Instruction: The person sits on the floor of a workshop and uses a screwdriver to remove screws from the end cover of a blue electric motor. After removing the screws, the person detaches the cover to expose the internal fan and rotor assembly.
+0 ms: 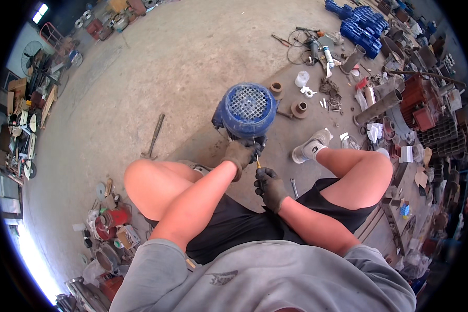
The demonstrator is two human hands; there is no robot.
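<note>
A blue electric motor [248,106] with a round grille on top stands on the floor between my legs. At its near lower side is my left hand [239,154], in a dark glove, its fingers curled in against the motor's base. What those fingers pinch is hidden. My right hand [270,188], gloved too, is closed round a slim tool that looks like a screwdriver [258,163]. Its thin yellowish shaft points up toward the left fingertips and the motor's lower edge.
A hammer [156,136] lies left of the motor, a wrench [294,188] right of my right hand. Rusty flanged fittings [299,108] sit beside the motor. Farther right are an angle grinder [314,51], a sealant tube [328,56], blue castings [363,28] and piled metal parts.
</note>
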